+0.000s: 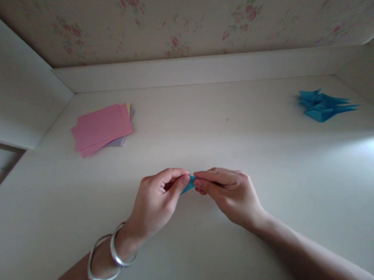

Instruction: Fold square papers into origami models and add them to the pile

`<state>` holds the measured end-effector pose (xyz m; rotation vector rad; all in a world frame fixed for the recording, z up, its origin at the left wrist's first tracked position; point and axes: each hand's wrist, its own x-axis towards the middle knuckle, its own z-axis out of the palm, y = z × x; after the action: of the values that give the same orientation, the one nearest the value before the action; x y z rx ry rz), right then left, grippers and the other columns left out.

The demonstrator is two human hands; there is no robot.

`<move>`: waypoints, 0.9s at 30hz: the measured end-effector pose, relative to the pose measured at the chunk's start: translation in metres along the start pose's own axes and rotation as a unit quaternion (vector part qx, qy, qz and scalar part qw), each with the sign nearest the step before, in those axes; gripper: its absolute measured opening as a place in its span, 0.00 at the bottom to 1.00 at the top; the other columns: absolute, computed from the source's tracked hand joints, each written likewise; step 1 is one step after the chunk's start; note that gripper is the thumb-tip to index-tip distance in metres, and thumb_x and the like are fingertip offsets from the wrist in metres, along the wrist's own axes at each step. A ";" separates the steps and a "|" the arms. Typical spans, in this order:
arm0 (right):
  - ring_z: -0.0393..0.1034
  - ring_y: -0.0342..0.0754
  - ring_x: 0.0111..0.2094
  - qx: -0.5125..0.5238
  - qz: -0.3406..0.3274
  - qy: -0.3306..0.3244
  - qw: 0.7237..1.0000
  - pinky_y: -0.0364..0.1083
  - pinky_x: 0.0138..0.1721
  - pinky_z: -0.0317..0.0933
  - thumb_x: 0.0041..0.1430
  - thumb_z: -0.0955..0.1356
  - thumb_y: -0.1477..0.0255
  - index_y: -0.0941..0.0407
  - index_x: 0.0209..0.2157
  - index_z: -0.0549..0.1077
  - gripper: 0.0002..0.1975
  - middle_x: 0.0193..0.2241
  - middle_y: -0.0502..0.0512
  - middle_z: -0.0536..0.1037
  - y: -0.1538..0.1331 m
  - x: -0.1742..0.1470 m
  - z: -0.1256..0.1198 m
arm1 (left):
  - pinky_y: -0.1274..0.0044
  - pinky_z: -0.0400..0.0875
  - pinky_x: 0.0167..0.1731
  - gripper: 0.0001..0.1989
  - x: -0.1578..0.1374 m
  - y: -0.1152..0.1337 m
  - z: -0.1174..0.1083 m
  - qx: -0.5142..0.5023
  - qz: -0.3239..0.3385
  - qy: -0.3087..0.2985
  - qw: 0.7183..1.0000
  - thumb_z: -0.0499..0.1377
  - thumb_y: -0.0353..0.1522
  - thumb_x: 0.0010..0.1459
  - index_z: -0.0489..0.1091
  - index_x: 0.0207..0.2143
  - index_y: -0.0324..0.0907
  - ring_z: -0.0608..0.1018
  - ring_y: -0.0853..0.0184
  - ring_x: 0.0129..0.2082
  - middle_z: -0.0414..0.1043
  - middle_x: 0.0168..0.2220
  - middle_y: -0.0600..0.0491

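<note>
A small piece of folded blue paper (pixel 189 185) is held between both hands above the middle of the white table. My left hand (pixel 159 197) pinches its left side between thumb and fingers. From the right, my right hand (pixel 229 194) pinches the other end with thumb and fingertips. Most of the paper is hidden by the fingers, so its full shape does not show. Two silver bangles (pixel 119 254) circle my left wrist.
At the back left lies a stack of pink paper sheets (pixel 103 127), with yellow and purple edges beneath. Folded blue paper figures (pixel 323 107) with pointed ends lie at the back right. A white ledge (pixel 191 72) and flowered wall (pixel 182 24) bound the white table (pixel 206 137).
</note>
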<state>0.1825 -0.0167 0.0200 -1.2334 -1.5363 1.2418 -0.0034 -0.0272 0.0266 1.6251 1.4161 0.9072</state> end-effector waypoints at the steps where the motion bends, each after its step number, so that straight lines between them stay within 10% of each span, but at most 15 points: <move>1: 0.78 0.43 0.29 0.002 0.003 0.010 1.000 0.40 0.31 0.70 0.56 0.71 0.75 0.53 0.36 0.83 0.07 0.29 0.51 0.84 0.002 0.000 -0.001 | 0.81 0.75 0.33 0.08 0.001 0.000 -0.001 -0.006 -0.004 -0.003 1.000 0.61 0.36 0.63 0.79 0.39 0.43 0.81 0.68 0.31 0.82 0.34 0.53; 8: 0.75 0.44 0.27 0.121 0.084 0.045 0.988 0.41 0.29 0.68 0.52 0.75 0.61 0.55 0.40 0.78 0.16 0.28 0.51 0.82 0.014 0.008 -0.004 | 0.82 0.71 0.27 0.08 0.006 0.000 -0.004 -0.054 -0.062 -0.056 0.995 0.61 0.34 0.61 0.78 0.31 0.41 0.77 0.70 0.25 0.76 0.25 0.55; 16: 0.60 0.39 0.20 -0.135 -0.005 -0.104 0.985 0.40 0.22 0.53 0.69 0.60 0.59 0.55 0.26 0.66 0.20 0.19 0.45 0.68 0.005 0.002 -0.007 | 0.81 0.68 0.23 0.10 0.004 0.005 -0.003 -0.122 -0.138 -0.071 0.980 0.62 0.37 0.60 0.78 0.32 0.40 0.74 0.71 0.21 0.73 0.20 0.56; 27: 0.63 0.39 0.20 -0.038 0.035 -0.096 0.994 0.39 0.21 0.56 0.70 0.60 0.62 0.56 0.28 0.66 0.18 0.20 0.48 0.71 0.005 -0.003 0.002 | 0.80 0.71 0.24 0.09 0.002 0.004 0.004 -0.200 -0.150 -0.037 0.968 0.64 0.36 0.59 0.78 0.32 0.39 0.76 0.70 0.22 0.75 0.21 0.54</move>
<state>0.1821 -0.0203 0.0150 -1.2566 -1.7028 1.3929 0.0018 -0.0257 0.0289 1.0994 1.2829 0.8758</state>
